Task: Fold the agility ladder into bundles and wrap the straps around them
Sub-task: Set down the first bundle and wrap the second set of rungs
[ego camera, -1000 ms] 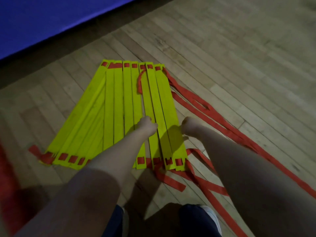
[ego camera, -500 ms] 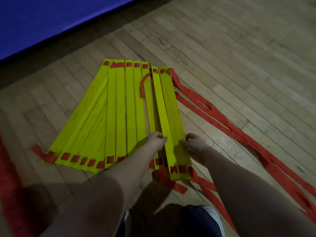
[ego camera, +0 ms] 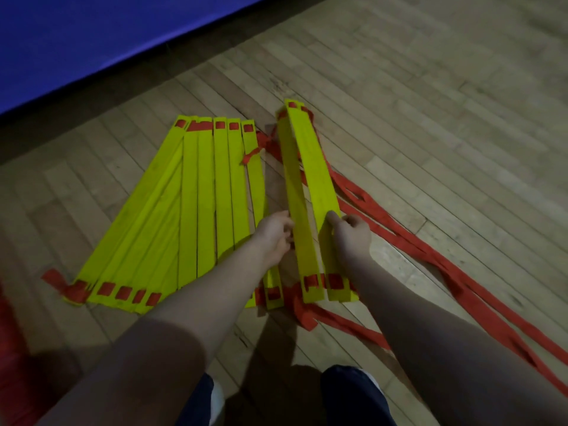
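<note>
Several yellow ladder rungs [ego camera: 190, 210] lie fanned flat on the wooden floor, joined by red straps [ego camera: 430, 250] threaded through slots at their ends. A small bundle of rungs [ego camera: 307, 179] is lifted and tilted on edge, apart from the fan on its right. My left hand [ego camera: 273, 238] grips the bundle's left side near its lower part. My right hand [ego camera: 350, 232] grips its right side, fingers curled on the edge. Loose red straps trail away to the right and under the bundle.
A blue mat [ego camera: 92, 41] borders the floor at the top left. My dark shoes [ego camera: 353, 395] stand at the bottom edge. A red strip [ego camera: 12, 348] shows at the left edge. Bare wooden floor [ego camera: 430, 103] stretches to the right and far side.
Both hands slid down the right-hand rungs, took hold, and lifted them off the floor as a bundle, tilting it on edge and opening a gap from the fan.
</note>
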Demonstrator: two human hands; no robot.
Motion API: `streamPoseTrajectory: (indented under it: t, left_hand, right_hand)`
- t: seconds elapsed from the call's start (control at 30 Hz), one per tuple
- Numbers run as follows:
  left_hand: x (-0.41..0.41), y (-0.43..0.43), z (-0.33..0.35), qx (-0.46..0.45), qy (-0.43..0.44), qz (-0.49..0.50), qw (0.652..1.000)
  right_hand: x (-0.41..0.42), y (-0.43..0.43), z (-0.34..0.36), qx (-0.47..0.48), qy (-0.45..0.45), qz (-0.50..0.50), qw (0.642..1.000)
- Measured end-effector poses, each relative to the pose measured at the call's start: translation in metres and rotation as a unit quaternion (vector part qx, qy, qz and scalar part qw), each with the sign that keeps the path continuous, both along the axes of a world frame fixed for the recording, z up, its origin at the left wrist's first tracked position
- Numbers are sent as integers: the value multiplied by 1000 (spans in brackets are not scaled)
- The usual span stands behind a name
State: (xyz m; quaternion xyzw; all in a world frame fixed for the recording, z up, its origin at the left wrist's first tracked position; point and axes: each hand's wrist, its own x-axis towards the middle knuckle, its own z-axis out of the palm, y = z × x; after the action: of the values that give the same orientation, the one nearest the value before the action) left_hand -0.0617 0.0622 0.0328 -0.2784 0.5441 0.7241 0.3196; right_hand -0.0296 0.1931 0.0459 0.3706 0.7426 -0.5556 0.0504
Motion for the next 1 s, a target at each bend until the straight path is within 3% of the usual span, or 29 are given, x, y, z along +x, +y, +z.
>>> streamPoseTrajectory:
  t: [0.17, 0.33, 0.43, 0.53, 0.73, 0.9, 1.0]
  left_hand:
    - [-16, -1, 31, 38, 9, 6, 999]
    - [-20, -3, 28, -42, 87, 77, 992]
    - [-19, -3, 26, -93, 135, 90, 982]
    - [-26, -7, -10, -128, 171, 98, 972]
    - [-17, 1, 34, -141, 170, 80, 972]
    - [-12, 14, 54, -71, 151, 73, 983]
    - [-13, 11, 52, -75, 156, 89, 981]
  right_hand:
    - [6, -25, 19, -6, 20, 45, 999]
    - [2, -33, 34, 15, 64, 70, 995]
    - [1, -31, 36, -19, 89, 65, 994]
    - [2, -32, 33, 29, 108, 109, 988]
    - [7, -41, 35, 80, 130, 131, 980]
    - [12, -53, 40, 108, 112, 155, 976]
    - [13, -56, 40, 117, 105, 158, 975]
